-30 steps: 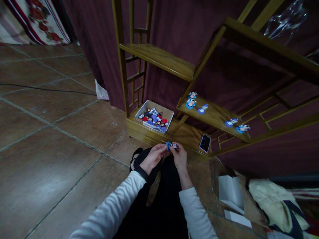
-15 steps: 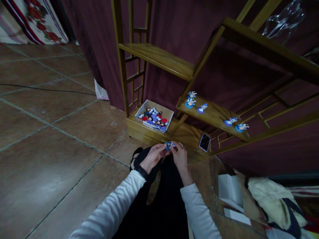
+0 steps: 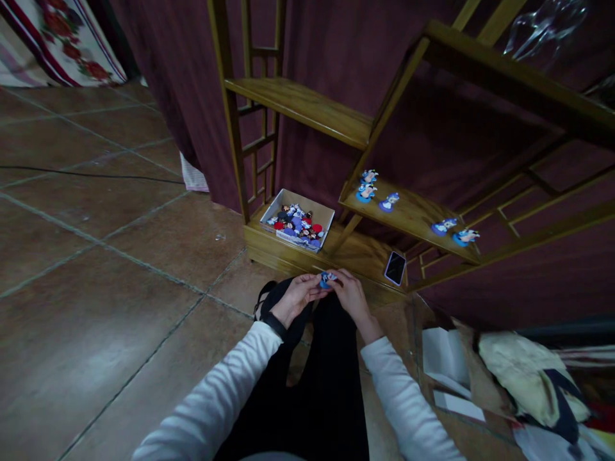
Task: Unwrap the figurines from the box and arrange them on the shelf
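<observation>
Both hands meet in front of me over my dark trousers and pinch one small blue figurine (image 3: 327,278). My left hand (image 3: 298,297) grips its left side with closed fingers. My right hand (image 3: 352,293) closes on its right side. A white box (image 3: 323,216) full of several small figurines sits on the wooden base just beyond my hands. Several more blue figurines (image 3: 366,189) stand on the low wooden shelf (image 3: 413,221) to the right.
A phone (image 3: 394,267) lies on the shelf's base near my right hand. The wooden shelf unit (image 3: 298,105) stands against a dark red curtain. White boxes (image 3: 444,371) and a cloth bundle (image 3: 523,378) lie on the tiled floor at right. A cable (image 3: 86,169) crosses the floor at left.
My hands have stayed together on the figurine, with the fingers turning it a little. The view has drifted slightly, and my right forearm has swung outward.
</observation>
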`<state>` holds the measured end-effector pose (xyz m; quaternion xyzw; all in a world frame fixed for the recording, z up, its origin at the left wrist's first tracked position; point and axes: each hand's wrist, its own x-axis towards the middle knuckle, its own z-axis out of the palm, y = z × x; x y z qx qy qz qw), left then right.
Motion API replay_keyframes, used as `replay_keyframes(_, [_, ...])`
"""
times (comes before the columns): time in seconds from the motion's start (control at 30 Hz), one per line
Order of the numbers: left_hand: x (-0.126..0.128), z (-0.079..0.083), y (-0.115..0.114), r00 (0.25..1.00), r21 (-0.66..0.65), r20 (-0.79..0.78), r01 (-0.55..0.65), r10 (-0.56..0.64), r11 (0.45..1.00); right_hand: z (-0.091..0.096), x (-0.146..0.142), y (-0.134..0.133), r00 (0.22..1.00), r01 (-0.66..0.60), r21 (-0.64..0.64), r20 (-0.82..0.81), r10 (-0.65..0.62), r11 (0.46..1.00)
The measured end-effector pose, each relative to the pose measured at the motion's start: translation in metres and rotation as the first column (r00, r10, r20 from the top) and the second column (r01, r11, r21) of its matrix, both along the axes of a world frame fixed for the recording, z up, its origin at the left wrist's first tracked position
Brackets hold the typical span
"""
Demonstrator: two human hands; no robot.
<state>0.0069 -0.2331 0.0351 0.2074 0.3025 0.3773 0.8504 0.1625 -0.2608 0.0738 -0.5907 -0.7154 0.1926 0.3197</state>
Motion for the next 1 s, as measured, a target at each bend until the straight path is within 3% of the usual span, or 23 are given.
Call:
replay_keyframes(0.13, [0.003, 0.002, -0.001, 0.999, -0.014, -0.042, -0.011, 0.010, 1.000, -0.003, 0.002, 0.002, 1.000, -0.015, -0.010, -0.026, 0.015, 1.000])
replay_keyframes(0.27, [0.005, 0.002, 0.000, 0.999, -0.021, -0.035, -0.028, 0.028, 0.999, -0.010, -0.001, 0.005, 0.986, 0.037, -0.036, -0.163, -0.042, 0.999])
replay_keyframes(0.4, [0.007, 0.002, 0.003, 0.999, -0.029, -0.028, -0.022, 0.022, 0.999, -0.024, -0.003, 0.007, 0.929, 0.111, -0.075, -0.348, -0.131, 0.991])
replay_keyframes(0.53, [0.007, 0.003, 0.003, 0.997, -0.033, -0.063, -0.042, 0.040, 0.999, -0.031, 0.002, 0.007, 0.853, 0.023, -0.105, -0.517, -0.074, 0.994])
replay_keyframes(0.67, [0.008, 0.001, 0.000, 0.994, 0.011, -0.042, -0.095, 0.096, 0.995, -0.026, 0.002, 0.001, 0.856, 0.014, -0.050, -0.515, -0.037, 0.999])
replay_keyframes(0.8, [0.010, 0.000, -0.005, 0.992, 0.084, -0.002, -0.124, 0.125, 0.989, -0.021, -0.005, -0.009, 0.900, 0.107, 0.080, -0.432, -0.062, 0.991])
replay_keyframes(1.0, [0.014, 0.001, -0.009, 0.989, 0.158, -0.008, -0.147, 0.150, 0.976, -0.027, -0.013, -0.017, 0.907, 0.192, 0.157, -0.405, -0.114, 0.969])
